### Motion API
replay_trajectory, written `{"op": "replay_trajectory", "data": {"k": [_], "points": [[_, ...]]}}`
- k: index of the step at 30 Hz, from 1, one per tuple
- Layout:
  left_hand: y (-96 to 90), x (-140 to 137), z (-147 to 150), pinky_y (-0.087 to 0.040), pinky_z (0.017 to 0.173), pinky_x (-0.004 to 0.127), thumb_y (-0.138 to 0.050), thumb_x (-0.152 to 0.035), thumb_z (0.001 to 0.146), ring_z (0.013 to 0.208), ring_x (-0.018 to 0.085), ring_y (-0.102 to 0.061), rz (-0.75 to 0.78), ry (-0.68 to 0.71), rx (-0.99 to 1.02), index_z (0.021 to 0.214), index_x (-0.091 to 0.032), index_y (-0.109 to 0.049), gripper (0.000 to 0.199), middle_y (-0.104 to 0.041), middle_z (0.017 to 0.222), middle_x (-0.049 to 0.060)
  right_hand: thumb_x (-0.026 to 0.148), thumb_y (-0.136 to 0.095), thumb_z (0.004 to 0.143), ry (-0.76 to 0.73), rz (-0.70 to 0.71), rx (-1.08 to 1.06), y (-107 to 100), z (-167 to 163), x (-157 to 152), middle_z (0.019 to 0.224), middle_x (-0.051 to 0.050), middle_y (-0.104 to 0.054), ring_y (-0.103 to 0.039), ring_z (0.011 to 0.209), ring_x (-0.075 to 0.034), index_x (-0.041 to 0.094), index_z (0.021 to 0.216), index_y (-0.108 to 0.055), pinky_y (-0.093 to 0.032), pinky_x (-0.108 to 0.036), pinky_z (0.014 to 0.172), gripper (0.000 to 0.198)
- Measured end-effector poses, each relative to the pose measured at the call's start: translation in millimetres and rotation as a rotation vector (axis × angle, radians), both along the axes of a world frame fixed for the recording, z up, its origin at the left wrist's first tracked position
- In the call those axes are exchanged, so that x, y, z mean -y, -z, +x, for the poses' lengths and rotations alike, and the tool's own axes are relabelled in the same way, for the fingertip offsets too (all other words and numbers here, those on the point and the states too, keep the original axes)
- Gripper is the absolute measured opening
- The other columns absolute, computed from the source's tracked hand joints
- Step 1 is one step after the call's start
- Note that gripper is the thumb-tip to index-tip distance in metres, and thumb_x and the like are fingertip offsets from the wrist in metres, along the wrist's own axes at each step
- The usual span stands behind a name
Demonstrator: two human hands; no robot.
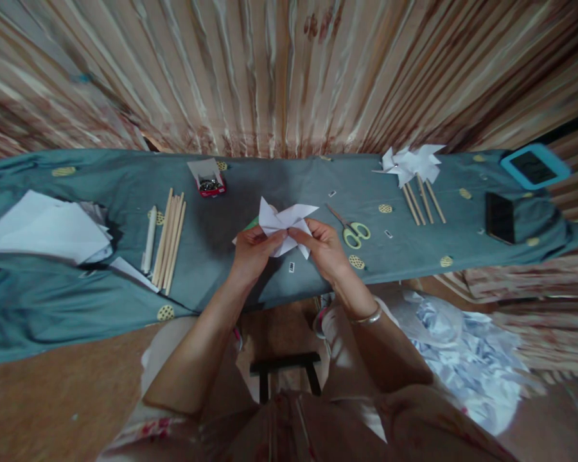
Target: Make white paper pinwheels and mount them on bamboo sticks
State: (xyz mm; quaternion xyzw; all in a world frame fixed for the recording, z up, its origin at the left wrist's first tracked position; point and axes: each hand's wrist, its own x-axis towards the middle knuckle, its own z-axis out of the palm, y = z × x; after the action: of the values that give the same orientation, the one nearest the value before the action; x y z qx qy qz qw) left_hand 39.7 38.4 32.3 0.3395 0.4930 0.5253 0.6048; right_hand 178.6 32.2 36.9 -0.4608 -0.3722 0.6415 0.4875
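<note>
Between my two hands is a white paper pinwheel (285, 219), its folded points spreading outward. My left hand (253, 251) grips its left side, thumb pressed near the centre. From the other side my right hand (325, 249) pinches it, with that thumb also at the middle. A green edge of something (253, 222) shows behind the left fingers, mostly hidden. Just right of my right hand lie scissors (354, 232) with light green handles. Beyond my left hand stands an open red box (209, 182) of small metal pieces.
A stack of white paper (43, 228), a white pen-like stick (149, 240) and several wooden sticks (169, 240) lie at left. Finished pinwheels (411, 165) on sticks, a dark phone (499, 218) and a blue-framed tablet (535, 166) are at right. A bag of paper scraps (467, 359) sits below.
</note>
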Motion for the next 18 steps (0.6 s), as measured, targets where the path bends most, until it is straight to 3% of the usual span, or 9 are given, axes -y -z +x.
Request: {"op": "replay_trajectory", "data": {"k": [18], "points": [[0.6, 3.8, -3.0, -0.052, 0.064, 0.028, -0.088, -0.045, 0.055, 0.062, 0.016, -0.064, 0.044, 0.024, -0.005, 0.072, -0.016, -0.076, 0.036, -0.074, 0.070, 0.003, 0.050, -0.089, 0.058, -0.006, 0.002, -0.005, 3.1, 1.7, -4.7, 0.063, 0.004, -0.070, -0.057, 0.057, -0.011, 0.020, 0.071, -0.072, -0.045, -0.025, 0.060, 0.037]]}}
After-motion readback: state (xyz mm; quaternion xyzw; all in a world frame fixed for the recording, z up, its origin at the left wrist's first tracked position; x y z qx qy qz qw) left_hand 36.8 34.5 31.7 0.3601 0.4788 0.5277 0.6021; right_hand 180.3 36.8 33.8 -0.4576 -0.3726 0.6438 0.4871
